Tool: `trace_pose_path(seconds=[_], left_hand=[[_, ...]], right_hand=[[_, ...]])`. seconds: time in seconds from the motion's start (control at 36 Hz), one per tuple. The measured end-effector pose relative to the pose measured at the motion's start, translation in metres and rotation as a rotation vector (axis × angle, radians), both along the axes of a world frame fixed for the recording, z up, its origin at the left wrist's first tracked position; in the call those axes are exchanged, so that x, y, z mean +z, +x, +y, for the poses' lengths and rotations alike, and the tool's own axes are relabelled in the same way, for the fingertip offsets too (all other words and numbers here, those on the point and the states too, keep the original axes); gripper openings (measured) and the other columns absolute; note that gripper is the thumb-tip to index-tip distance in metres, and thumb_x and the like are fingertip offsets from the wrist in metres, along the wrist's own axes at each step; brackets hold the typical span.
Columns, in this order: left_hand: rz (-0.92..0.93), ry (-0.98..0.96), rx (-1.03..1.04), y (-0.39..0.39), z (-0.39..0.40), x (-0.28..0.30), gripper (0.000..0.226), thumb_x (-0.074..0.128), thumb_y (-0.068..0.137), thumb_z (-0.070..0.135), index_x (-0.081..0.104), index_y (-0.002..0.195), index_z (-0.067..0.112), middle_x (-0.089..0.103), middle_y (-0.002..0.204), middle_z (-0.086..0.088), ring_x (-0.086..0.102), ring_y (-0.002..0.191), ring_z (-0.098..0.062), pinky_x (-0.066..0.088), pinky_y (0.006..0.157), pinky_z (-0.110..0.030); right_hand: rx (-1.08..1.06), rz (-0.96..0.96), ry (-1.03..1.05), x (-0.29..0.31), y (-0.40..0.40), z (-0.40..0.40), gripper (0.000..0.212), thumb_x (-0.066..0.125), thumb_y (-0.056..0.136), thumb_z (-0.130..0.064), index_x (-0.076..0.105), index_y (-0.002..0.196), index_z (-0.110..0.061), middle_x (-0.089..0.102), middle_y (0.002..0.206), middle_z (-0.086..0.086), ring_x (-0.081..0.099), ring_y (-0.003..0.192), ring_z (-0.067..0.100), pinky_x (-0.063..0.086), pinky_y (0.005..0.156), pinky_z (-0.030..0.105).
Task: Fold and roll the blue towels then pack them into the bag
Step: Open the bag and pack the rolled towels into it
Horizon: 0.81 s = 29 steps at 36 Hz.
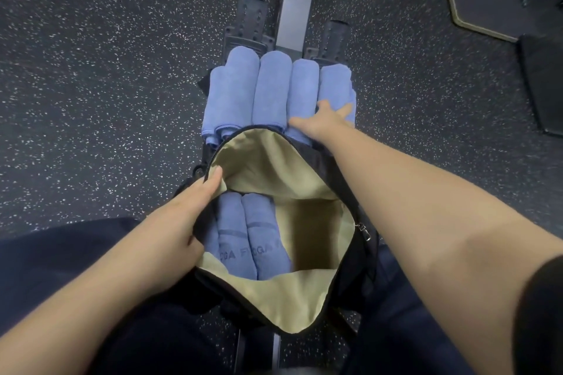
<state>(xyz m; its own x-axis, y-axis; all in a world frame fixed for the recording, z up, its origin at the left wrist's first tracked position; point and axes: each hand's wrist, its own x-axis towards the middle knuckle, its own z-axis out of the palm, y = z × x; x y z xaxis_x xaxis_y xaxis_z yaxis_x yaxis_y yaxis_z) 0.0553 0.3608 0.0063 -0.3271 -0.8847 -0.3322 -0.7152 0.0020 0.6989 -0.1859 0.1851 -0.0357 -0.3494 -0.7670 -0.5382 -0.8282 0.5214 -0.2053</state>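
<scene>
Packing is under way: two rolls are in the bag, five wait outside, and all folding and rolling looks done

Your left hand (185, 216) grips the left rim of the open bag (274, 304), thumb curled inside against the tan lining, holding the mouth wide; just right of that thumb two rolled blue towels (253, 237) lie side by side in the bag, with bare lining to their right, room by my judgement for more. Beyond the bag, left of your right hand (323, 122), rolled towels (271, 88) sit in a row on the rowing machine (297, 9), which stands on the speckled floor (91, 70); I count five, the leftmost half hidden behind its neighbour. Your right hand lies on the rolls at the right end, fingers spread apart and nearly straight, not yet closed on one; no flat towel shows
</scene>
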Motion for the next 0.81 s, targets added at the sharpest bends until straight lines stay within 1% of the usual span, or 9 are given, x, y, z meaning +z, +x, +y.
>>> trace_pose_path(seconds=[0.11, 0.14, 0.22, 0.28, 0.33, 0.42, 0.56, 0.67, 0.81], left_hand=[[-0.005, -0.007, -0.003, 0.000, 0.001, -0.001, 0.098, 0.048, 0.080, -0.012, -0.005, 0.128, 0.055, -0.005, 0.127, 0.045, -0.012, 0.114, 0.039, -0.002, 0.094, 0.010], [-0.006, -0.008, 0.000, 0.000, 0.000, -0.001, 0.098, 0.048, 0.080, -0.012, -0.005, 0.127, 0.056, -0.005, 0.127, 0.045, -0.010, 0.117, 0.037, -0.001, 0.094, 0.009], [-0.014, 0.014, 0.012, -0.001, 0.000, 0.000, 0.099, 0.048, 0.079, -0.012, -0.005, 0.128, 0.056, -0.005, 0.128, 0.045, 0.001, 0.131, 0.021, -0.001, 0.097, 0.007], [-0.020, 0.023, 0.012, -0.001, 0.000, 0.001, 0.100, 0.047, 0.079, -0.012, -0.006, 0.128, 0.057, -0.006, 0.128, 0.045, 0.002, 0.133, 0.018, -0.001, 0.097, 0.008], [-0.019, 0.028, 0.016, -0.001, 0.000, 0.002, 0.099, 0.048, 0.079, -0.012, -0.005, 0.128, 0.056, -0.006, 0.128, 0.046, 0.002, 0.132, 0.018, -0.002, 0.096, 0.008], [-0.017, 0.022, 0.011, -0.002, -0.001, 0.003, 0.099, 0.048, 0.078, -0.013, -0.004, 0.130, 0.054, -0.004, 0.129, 0.045, 0.003, 0.134, 0.018, -0.001, 0.098, 0.007], [-0.027, 0.022, 0.003, -0.002, -0.001, 0.003, 0.100, 0.048, 0.078, -0.014, -0.004, 0.129, 0.055, -0.005, 0.128, 0.045, 0.002, 0.133, 0.018, -0.002, 0.098, 0.007], [-0.031, 0.012, 0.006, -0.002, -0.001, 0.002, 0.101, 0.049, 0.077, -0.014, -0.003, 0.130, 0.053, -0.003, 0.131, 0.043, 0.005, 0.135, 0.016, 0.000, 0.099, 0.006], [-0.030, 0.016, 0.002, -0.001, -0.001, 0.000, 0.102, 0.049, 0.076, -0.015, -0.003, 0.130, 0.054, -0.003, 0.134, 0.041, 0.004, 0.136, 0.014, 0.000, 0.101, 0.005]], right_hand=[[-0.020, 0.041, 0.048, -0.002, 0.004, -0.007, 0.088, 0.060, 0.069, -0.067, 0.026, 0.142, -0.030, -0.006, 0.153, 0.012, 0.033, 0.128, 0.044, 0.035, 0.104, 0.046], [-0.025, 0.041, 0.056, -0.003, 0.004, -0.008, 0.091, 0.061, 0.068, -0.068, 0.024, 0.143, -0.030, -0.008, 0.153, 0.013, 0.032, 0.129, 0.045, 0.034, 0.105, 0.048], [-0.044, 0.028, 0.080, -0.008, 0.005, -0.010, 0.096, 0.062, 0.065, -0.071, 0.022, 0.143, -0.032, -0.010, 0.152, 0.014, 0.032, 0.129, 0.047, 0.034, 0.104, 0.049], [-0.046, 0.016, 0.064, -0.010, 0.003, -0.011, 0.090, 0.062, 0.067, -0.068, 0.025, 0.141, -0.032, -0.004, 0.151, 0.014, 0.036, 0.126, 0.045, 0.036, 0.097, 0.045], [-0.042, 0.012, 0.021, -0.012, 0.000, -0.010, 0.079, 0.062, 0.071, -0.063, 0.031, 0.136, -0.032, 0.008, 0.145, 0.012, 0.039, 0.123, 0.040, 0.036, 0.087, 0.042], [-0.048, 0.014, -0.057, -0.014, -0.003, -0.006, 0.065, 0.060, 0.075, -0.058, 0.038, 0.129, -0.031, 0.022, 0.134, 0.009, 0.038, 0.118, 0.035, 0.033, 0.080, 0.039], [-0.053, 0.004, -0.136, -0.014, -0.004, -0.003, 0.050, 0.056, 0.080, -0.051, 0.045, 0.121, -0.025, 0.028, 0.129, 0.010, 0.045, 0.112, 0.035, 0.035, 0.079, 0.036], [-0.052, -0.021, -0.178, -0.011, -0.008, -0.001, 0.046, 0.055, 0.083, -0.048, 0.046, 0.119, -0.020, 0.028, 0.132, 0.011, 0.048, 0.110, 0.037, 0.035, 0.079, 0.035], [-0.074, -0.062, -0.254, -0.002, -0.012, 0.006, 0.041, 0.056, 0.083, -0.044, 0.046, 0.113, -0.018, 0.031, 0.127, 0.011, 0.051, 0.102, 0.036, 0.039, 0.077, 0.035]])
